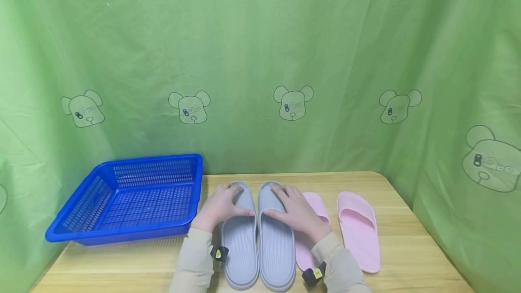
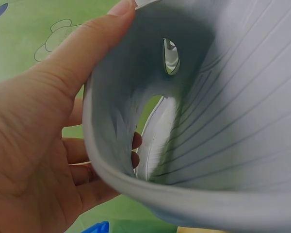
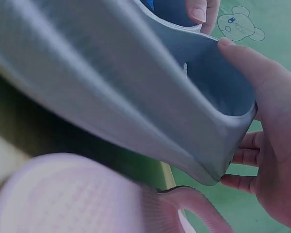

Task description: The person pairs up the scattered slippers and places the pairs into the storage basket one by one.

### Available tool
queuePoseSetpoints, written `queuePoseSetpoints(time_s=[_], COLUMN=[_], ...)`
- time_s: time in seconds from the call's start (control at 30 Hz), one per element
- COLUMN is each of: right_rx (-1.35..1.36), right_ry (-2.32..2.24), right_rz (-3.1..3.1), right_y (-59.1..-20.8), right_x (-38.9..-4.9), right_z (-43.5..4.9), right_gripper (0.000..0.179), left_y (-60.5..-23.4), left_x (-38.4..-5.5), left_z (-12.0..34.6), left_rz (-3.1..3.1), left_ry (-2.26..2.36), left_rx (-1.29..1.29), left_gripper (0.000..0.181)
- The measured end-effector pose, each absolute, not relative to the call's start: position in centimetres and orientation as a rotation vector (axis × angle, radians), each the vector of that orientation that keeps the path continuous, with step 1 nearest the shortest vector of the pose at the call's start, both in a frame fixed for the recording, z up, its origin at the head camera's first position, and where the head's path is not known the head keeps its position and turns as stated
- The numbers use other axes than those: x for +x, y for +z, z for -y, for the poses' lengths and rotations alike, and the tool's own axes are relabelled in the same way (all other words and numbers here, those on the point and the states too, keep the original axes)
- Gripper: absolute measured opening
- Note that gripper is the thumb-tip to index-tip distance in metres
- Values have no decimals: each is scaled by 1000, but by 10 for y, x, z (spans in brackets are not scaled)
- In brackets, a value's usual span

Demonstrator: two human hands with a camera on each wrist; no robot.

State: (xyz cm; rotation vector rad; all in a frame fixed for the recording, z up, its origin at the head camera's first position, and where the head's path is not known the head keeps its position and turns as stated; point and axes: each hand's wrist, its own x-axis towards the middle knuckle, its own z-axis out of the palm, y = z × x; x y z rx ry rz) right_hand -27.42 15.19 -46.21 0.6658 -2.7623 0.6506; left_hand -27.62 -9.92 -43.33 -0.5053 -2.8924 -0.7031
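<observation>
Side by side in the head view are two grey slippers, a left slipper [image 1: 241, 257] and a right slipper [image 1: 277, 257], toes pointing away. My left hand [image 1: 220, 207] grips the left one by its upper, thumb along the opening's edge and fingers round the outer side. The left wrist view looks into that slipper [image 2: 233, 121], where fingertips show through a gap at its toe. My right hand [image 1: 299, 214] holds the right slipper the same way. In the right wrist view, this slipper [image 3: 111, 87] is tilted, with a pink slipper [image 3: 72, 194] below it.
A blue plastic basket [image 1: 191, 225] stands at the left of the wooden table [image 1: 130, 270]. On the right lie two pink slippers: the nearer pink slipper [image 1: 315, 200] is partly covered by my right arm, the other pink slipper [image 1: 362, 243] lies beyond. A green curtain [image 1: 244, 58] surrounds the table.
</observation>
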Motion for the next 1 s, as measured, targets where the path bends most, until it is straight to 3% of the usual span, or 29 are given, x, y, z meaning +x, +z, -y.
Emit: queuePoseSetpoints(time_s=[1.0], right_rx=[581], right_ry=[714], right_rz=[2676], right_y=[-434], right_x=[-271], right_z=[-169], right_gripper=[88], left_y=[-413], left_x=[-269], left_z=[112], left_rz=[2751], left_ry=[-838], left_rx=[-376], left_gripper=[93])
